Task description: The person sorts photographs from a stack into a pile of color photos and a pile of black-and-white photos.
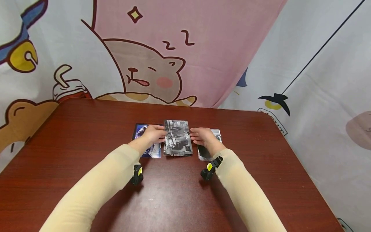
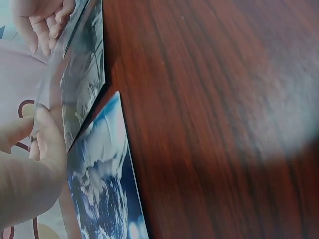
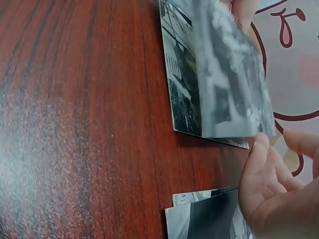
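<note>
A black-and-white photo print (image 1: 178, 138) is held slightly raised at the middle of the table, over another print (image 3: 182, 89) lying beneath it. My left hand (image 1: 154, 134) pinches its left edge between thumb and fingers. At the opposite edge is my right hand (image 1: 204, 138); in the right wrist view one fingertip touches the print's corner while another digit stands apart. Under my left wrist lies a blue-toned picture print (image 2: 102, 174). Below my right hand is a small overlapping pile of grey prints (image 3: 204, 219), partly covered by the hand.
The brown wooden table (image 1: 174, 193) reaches back to a cartoon-printed curtain (image 1: 220, 48). Black wrist cameras (image 1: 137, 174) are strapped at both cuffs.
</note>
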{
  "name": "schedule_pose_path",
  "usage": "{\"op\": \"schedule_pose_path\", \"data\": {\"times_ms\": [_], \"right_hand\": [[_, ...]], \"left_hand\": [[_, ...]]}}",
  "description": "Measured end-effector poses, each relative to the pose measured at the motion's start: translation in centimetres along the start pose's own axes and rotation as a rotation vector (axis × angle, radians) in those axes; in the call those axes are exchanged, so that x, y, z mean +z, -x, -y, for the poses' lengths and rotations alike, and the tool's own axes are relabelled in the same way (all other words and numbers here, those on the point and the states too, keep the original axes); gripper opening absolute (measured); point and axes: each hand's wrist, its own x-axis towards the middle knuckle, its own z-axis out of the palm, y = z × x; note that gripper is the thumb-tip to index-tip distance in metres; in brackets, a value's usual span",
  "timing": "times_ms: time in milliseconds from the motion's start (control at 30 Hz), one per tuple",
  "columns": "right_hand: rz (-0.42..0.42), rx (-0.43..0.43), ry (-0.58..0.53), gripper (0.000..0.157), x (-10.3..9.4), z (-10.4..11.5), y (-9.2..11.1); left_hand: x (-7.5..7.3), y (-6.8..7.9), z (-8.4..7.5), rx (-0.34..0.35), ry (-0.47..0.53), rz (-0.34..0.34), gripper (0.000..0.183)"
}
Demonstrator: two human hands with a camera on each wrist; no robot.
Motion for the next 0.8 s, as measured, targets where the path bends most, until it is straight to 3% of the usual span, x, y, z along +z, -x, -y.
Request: {"op": "schedule_pose_path", "data": {"times_ms": [100, 167, 300, 433, 600, 800], "right_hand": [[0.012, 0.010, 0.026, 0.048, 0.1, 0.0, -0.1], [0.019, 0.013, 0.055, 0.053, 0.2, 0.0, -0.1], [0.026, 0.004, 0.090, 0.048, 0.2, 0.0, 0.0], [0.045, -0.017, 0.114, 0.034, 0.1, 0.1, 0.1], [0.059, -0.028, 0.142, 0.033, -0.1, 0.2, 0.2], [0.048, -0.021, 0.151, 0.040, -0.2, 0.1, 0.4]], "left_hand": [[0.1, -0.7, 0.1, -0.018, -0.042, -0.019, 0.043], [1.0, 0.9, -1.2, -0.009, -0.071, -0.025, 0.042], [3.9, 6.9, -6.1, -0.081, -0.161, -0.077, 0.044], [5.0, 9.7, -8.4, -0.115, -0.200, -0.081, 0.042], [5.4, 11.0, -9.5, -0.136, -0.209, -0.082, 0.040], [5.1, 10.0, -8.7, -0.140, -0.204, -0.106, 0.037]]}}
